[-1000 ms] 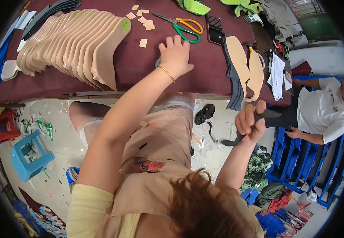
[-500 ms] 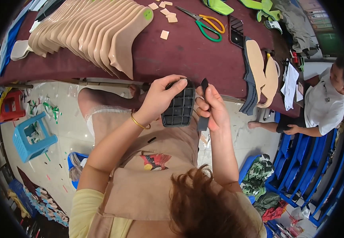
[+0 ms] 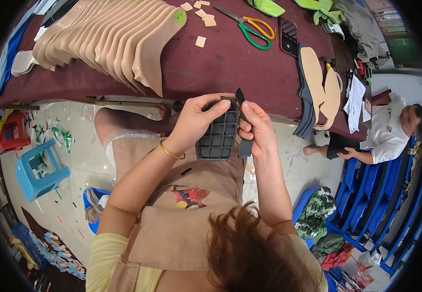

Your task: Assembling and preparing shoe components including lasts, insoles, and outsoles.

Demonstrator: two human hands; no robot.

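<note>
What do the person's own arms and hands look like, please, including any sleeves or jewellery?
The left hand and right hand are both ungloved. A slim gold-coloured bangle circles the left wrist; none shows on the right. A short, pale yellow sleeve covers the left upper arm.

gridded piece (image 3: 217,135): 1 | black strip (image 3: 245,148): 1 | scissors (image 3: 241,20): 1 | phone (image 3: 288,36): 1

Left fingers (image 3: 216,111) hide part (upper left) of the gridded piece (image 3: 216,138).
</note>
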